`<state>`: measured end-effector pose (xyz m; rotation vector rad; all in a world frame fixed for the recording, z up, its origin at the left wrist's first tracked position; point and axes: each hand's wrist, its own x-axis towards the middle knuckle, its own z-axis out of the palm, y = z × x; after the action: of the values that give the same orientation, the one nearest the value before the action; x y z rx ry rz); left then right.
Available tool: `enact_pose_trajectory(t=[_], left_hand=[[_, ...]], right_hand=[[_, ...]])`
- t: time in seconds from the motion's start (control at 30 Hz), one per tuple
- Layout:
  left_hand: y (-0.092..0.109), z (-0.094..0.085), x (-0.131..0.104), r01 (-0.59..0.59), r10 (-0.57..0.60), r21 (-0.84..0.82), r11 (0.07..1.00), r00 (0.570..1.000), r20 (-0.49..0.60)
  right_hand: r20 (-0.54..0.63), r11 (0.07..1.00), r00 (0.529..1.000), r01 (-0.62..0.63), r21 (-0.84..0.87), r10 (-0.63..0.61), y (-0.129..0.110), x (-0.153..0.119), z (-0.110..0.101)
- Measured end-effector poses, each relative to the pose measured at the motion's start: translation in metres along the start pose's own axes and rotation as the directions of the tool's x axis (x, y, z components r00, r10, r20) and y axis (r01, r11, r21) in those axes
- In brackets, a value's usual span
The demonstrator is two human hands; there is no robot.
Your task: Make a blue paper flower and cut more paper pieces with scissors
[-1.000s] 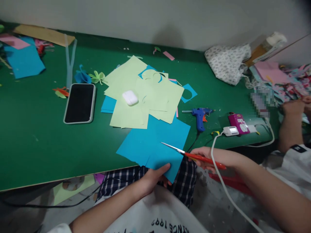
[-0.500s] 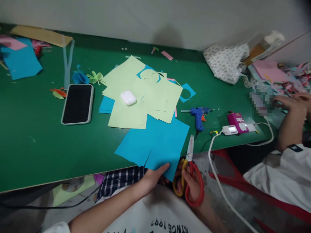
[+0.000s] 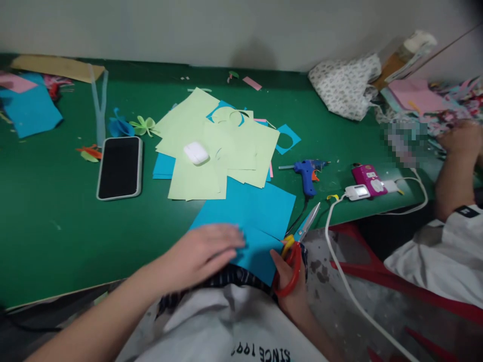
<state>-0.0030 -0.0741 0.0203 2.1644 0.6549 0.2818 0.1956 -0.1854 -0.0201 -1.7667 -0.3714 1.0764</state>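
Observation:
My left hand (image 3: 204,251) is over the blue paper (image 3: 260,203), its fingers stretched out and slightly blurred, with nothing seen in them. Whether the fingertips touch the paper I cannot tell. Scissors (image 3: 289,274) with a red and a yellow handle are in my right hand (image 3: 292,294), blades together and pointing up to the right. The thumb of that hand lies by the right corner of the nearer blue sheet (image 3: 256,251), which overhangs the table's front edge. A dark line separates it from the sheet behind.
Pale green sheets (image 3: 234,151) bear a white earbud case (image 3: 196,153). A phone (image 3: 119,168) lies left. Right are a blue glue gun (image 3: 306,176), a pink device (image 3: 369,180) with a white cable (image 3: 335,266), and a patterned bag (image 3: 345,85). Another person's hand (image 3: 462,138) is far right.
My left hand has let go of the blue paper's near edge and moved left and up over it. The scissors have tilted to the right. The near blue sheet has shifted.

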Motion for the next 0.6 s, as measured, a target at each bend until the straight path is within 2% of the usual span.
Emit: enact_pose_trajectory(t=[0.07, 0.1, 0.17, 0.3, 0.47, 0.6], left_hand=[[-0.019, -0.004, 0.016, 0.001, 0.001, 0.291, 0.957, 1.000, -0.006], [-0.028, -0.001, 0.024, -0.018, 0.003, 0.380, 0.925, 0.999, 0.039], [-0.042, 0.008, 0.033, -0.037, 0.009, 0.488, 0.872, 0.998, 0.058], [-0.051, 0.020, 0.033, -0.044, 0.021, 0.574, 0.817, 0.999, 0.047], [-0.048, 0.020, 0.030, -0.032, 0.038, 0.601, 0.799, 0.999, 0.002], [-0.045, 0.028, 0.035, 0.044, 0.012, 0.654, 0.755, 0.997, -0.081]], right_hand=[[0.030, 0.996, 1.000, 0.001, -0.093, 0.002, -0.006, -0.001, -0.001], [0.038, 0.990, 0.999, 0.011, -0.139, -0.006, -0.008, -0.002, -0.001], [0.034, 0.978, 0.999, 0.043, -0.206, -0.036, -0.009, -0.002, -0.003], [0.023, 0.971, 0.999, 0.035, -0.236, -0.030, -0.009, -0.003, -0.004], [0.022, 0.984, 1.000, -0.004, -0.177, 0.008, -0.014, -0.007, -0.005], [-0.030, 0.991, 0.999, -0.021, -0.131, 0.017, -0.012, -0.008, -0.012]])
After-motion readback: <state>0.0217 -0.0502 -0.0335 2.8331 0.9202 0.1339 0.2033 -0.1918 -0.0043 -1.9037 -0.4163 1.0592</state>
